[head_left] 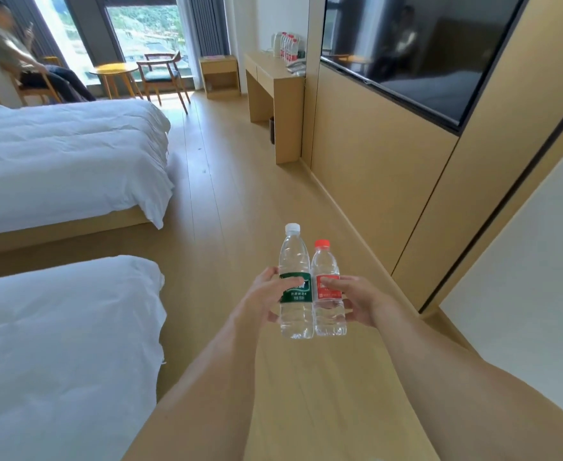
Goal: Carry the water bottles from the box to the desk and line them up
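Observation:
My left hand grips a clear water bottle with a green label and white cap. Right beside it, my right hand grips a shorter bottle with a red label and red cap. Both bottles stand upright, touching, held out in front of me above the wooden floor. Far ahead, the wooden desk stands against the right wall. Several red-labelled bottles are lined up on its top beside a white kettle. The box is not in view.
Two white beds fill the left side, leaving a floor aisle that leads to the desk. A wall TV hangs on the right. A person sits on a chair by the window, near a round table and a second chair.

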`<state>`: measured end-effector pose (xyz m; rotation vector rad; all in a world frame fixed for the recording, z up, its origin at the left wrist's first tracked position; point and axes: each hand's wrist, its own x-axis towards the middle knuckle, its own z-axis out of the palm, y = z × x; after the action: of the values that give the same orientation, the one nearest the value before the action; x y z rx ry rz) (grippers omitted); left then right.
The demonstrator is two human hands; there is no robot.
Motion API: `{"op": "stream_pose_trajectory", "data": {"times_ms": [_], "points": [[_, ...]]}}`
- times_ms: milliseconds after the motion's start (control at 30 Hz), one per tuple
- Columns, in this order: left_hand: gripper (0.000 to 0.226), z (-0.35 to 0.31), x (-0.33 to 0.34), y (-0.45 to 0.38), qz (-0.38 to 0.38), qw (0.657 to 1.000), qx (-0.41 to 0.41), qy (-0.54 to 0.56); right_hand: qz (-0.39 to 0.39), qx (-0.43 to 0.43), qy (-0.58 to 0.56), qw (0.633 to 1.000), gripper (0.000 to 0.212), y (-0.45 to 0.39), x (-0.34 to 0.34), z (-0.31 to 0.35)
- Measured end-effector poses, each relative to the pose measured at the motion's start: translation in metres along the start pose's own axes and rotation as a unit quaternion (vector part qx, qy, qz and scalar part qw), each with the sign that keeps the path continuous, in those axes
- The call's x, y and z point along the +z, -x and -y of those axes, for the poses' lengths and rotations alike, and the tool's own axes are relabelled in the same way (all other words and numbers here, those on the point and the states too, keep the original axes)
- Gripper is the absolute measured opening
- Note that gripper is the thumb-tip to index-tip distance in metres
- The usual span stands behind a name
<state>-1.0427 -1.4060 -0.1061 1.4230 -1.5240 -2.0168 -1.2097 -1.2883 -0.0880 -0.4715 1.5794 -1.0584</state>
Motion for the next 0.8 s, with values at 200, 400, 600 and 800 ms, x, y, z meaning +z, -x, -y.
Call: {"op": "stream_pose_trajectory", "data": {"times_ms": [200,400,600,800], "points": [[0.041,-0.037,-0.036,-0.071,-0.009,1.0,-0.002,0.01,0.009,0.0,0.002,1.0,0.039,-0.081,0.014,0.045],[0.039,-0.082,-0.075,-0.152,-0.044,0.999,-0.004,0.021,0.048,-0.003,0.021,0.999,0.038,-0.186,0.022,0.097],[0.048,-0.155,-0.11,-0.24,-0.09,0.995,-0.001,0.033,0.106,-0.006,0.033,0.994,0.035,-0.309,0.025,0.176],[0.05,-0.225,-0.138,-0.319,-0.117,0.991,0.008,0.058,0.145,-0.006,0.042,0.988,0.036,-0.41,0.024,0.255]]}}
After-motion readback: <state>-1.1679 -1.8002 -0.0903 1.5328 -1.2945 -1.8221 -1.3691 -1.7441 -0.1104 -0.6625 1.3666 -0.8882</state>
